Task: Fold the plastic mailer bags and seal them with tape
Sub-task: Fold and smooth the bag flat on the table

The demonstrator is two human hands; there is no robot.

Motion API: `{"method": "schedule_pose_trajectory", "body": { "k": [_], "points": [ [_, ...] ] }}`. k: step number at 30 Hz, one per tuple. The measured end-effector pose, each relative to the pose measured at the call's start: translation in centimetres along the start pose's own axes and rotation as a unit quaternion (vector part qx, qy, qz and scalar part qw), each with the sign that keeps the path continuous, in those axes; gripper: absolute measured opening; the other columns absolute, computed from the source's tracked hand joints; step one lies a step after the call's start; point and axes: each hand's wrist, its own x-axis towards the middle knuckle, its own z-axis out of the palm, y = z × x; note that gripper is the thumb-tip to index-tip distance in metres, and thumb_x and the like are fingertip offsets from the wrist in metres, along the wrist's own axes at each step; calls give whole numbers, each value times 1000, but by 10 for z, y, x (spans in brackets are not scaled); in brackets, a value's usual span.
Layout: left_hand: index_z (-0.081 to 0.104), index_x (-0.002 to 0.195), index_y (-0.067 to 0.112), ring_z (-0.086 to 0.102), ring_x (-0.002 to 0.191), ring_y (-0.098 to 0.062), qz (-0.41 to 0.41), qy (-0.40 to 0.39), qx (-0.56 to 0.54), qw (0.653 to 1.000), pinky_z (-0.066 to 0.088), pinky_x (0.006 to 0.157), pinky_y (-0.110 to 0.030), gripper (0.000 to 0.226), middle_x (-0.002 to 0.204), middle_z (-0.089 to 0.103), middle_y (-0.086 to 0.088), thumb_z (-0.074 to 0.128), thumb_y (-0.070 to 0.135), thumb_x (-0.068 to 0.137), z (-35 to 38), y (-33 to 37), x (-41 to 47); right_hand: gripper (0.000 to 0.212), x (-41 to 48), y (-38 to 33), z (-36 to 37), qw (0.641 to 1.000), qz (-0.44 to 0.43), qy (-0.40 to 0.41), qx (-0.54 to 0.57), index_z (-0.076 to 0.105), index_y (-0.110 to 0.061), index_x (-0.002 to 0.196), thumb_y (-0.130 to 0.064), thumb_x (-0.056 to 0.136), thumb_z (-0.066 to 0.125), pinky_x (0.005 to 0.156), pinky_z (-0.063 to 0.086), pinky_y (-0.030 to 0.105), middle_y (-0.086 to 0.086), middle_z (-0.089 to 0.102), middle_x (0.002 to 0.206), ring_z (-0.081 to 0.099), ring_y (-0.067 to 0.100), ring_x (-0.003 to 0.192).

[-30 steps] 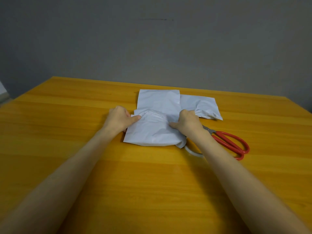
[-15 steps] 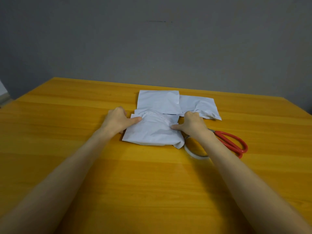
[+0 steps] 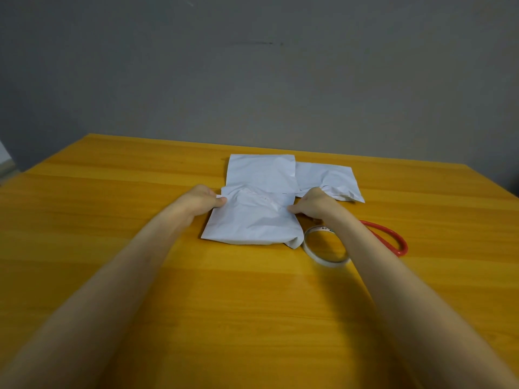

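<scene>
Fingers (image 3: 220,200) pinch 2 far corners of crosswise mailer bag (image 3: 252,224).

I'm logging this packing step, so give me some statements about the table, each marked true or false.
1. The left hand and right hand both grip the nearest mailer bag. True.
2. The tape roll lies left of that bag. False: it lies at its right.
3. The scissors have red handles. True.
4. Only one bag lies on the table. False: a far bag and a right bag lie behind it.

The left hand (image 3: 203,202) and right hand (image 3: 316,206) are bare (forearms (image 3: 134,265) likewise).
</scene>
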Motion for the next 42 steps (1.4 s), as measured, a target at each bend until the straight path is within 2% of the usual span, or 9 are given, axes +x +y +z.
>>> {"method": "schedule_pose_trajectory", "body": {
  "k": [8,14,16,21,29,32,37,40,42],
  "points": [
    [56,126,4,49,122,-27,-6,18,-51,998,38,106,-40,45,134,53,-10,65,23,87,-8,-5,-4,29,-5,0,-2,1000,10,-15,25,43,-11,68,-21,92,57,54,34,27,5,43,63,38,16,54],
    [52,129,2,50,119,-27,12,50,-67,996,41,96,-34,47,134,52,-13,66,17,86,-4,-3,-13,21,-6,1,-1,993,3,0,114,60,3,102,-14,90,59,88,54,40,19,66,98,65,30,88],
    [56,123,2,56,106,-25,15,42,-90,995,48,84,-32,44,126,58,-16,69,15,83,-7,-3,-15,15,-11,2,-1,984,5,-5,177,61,5,98,-7,88,60,73,57,34,21,65,95,64,26,78],
    [54,118,1,62,100,-24,-28,1,-169,985,51,82,-33,45,117,63,-16,72,6,78,-13,-5,-25,11,-21,4,1,973,-4,-6,231,59,-1,75,-3,85,63,44,50,19,11,61,73,59,17,59],
    [50,127,2,61,106,-26,-41,-46,-171,983,50,83,-33,54,120,61,-17,72,4,78,-17,-9,-36,25,-25,5,1,977,-5,6,214,49,-9,70,-7,81,71,67,56,33,16,65,83,64,22,69],
    [54,120,0,66,90,-23,-50,-82,-165,981,56,74,-31,45,108,67,-16,70,6,80,-20,-11,-41,22,-29,4,3,982,-28,41,181,57,-3,97,-9,82,71,85,52,41,22,65,103,60,25,84],
    [65,99,4,72,69,-18,-72,-172,-43,982,59,60,-26,45,85,74,-14,59,45,84,-39,-18,-54,35,-34,1,2,985,-61,2,163,53,-14,113,-15,83,70,70,49,28,6,61,94,57,15,79],
    [66,93,1,70,60,-16,-71,-128,-30,989,57,51,-23,54,79,73,-15,48,52,89,-43,-19,-53,36,-35,-3,5,987,-70,0,145,61,-1,112,-26,87,66,79,50,37,16,61,97,53,20,81],
    [65,92,0,66,50,-11,-57,-71,-42,995,54,47,-19,45,74,70,-11,52,43,91,-38,-19,-50,46,-34,-6,8,988,-66,2,137,61,7,113,-33,91,59,71,46,37,19,56,85,47,23,75]
  ]
}}
